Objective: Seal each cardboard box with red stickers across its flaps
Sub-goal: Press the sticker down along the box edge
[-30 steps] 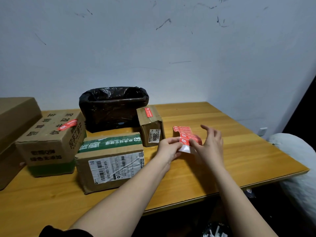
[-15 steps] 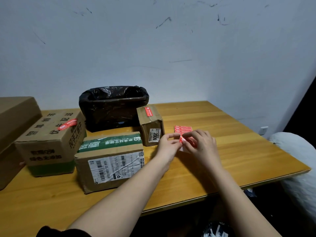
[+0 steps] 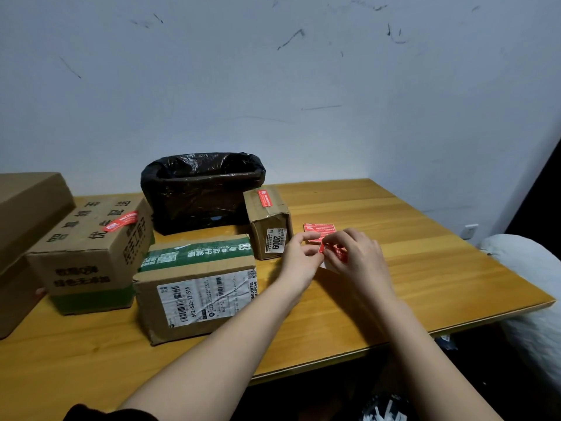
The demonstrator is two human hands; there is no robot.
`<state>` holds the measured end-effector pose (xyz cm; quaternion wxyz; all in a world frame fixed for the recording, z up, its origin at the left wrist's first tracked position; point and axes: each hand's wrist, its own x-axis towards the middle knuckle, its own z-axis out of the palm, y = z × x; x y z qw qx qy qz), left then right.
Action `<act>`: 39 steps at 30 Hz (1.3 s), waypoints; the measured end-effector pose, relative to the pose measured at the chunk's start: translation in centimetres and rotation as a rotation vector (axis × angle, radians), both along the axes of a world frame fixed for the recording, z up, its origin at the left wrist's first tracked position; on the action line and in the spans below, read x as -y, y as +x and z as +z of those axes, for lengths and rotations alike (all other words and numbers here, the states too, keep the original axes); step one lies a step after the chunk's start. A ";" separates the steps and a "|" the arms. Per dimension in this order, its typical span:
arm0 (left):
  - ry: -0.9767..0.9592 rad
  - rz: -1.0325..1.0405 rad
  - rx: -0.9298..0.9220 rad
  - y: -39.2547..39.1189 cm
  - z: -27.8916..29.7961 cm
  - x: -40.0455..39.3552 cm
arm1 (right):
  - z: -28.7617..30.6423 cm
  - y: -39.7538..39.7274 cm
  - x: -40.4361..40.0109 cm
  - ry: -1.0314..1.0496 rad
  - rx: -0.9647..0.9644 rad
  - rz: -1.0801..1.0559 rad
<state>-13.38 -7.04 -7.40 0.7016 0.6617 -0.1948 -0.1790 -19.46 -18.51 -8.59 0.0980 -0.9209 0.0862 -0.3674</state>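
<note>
Two boxes done, small box [image 3: 267, 221] at centre and printed box [image 3: 91, 238] at left each wearing a red sticker; green-banded box [image 3: 197, 281] bare; at centre-right both hands, left hand [image 3: 299, 259] and right hand [image 3: 355, 256], pinch the sticker sheet [image 3: 326, 238], apparently peeling the next.

I am seeing red stickers [image 3: 319, 228] with white print, a brown box [image 3: 194, 287] showing a green band and white barcode label, another brown box [image 3: 91, 250] wearing black characters and a green base, a glossy black bag [image 3: 200, 189], and a honey-yellow wood-grain counter [image 3: 425, 268].
</note>
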 end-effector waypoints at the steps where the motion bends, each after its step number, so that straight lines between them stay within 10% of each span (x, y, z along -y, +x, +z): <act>1: -0.003 -0.004 -0.008 0.1 -0.1 0.0 | 0.0 0.0 0.0 -0.007 0.006 -0.001; 31: 0.123 -0.051 -0.348 1.1 -0.2 0.7 | 0.5 -1.2 1.3 0.486 0.101 0.201; 39: 0.284 -0.011 -0.141 0.7 -0.8 1.3 | 1.6 -1.7 1.2 0.655 0.251 0.248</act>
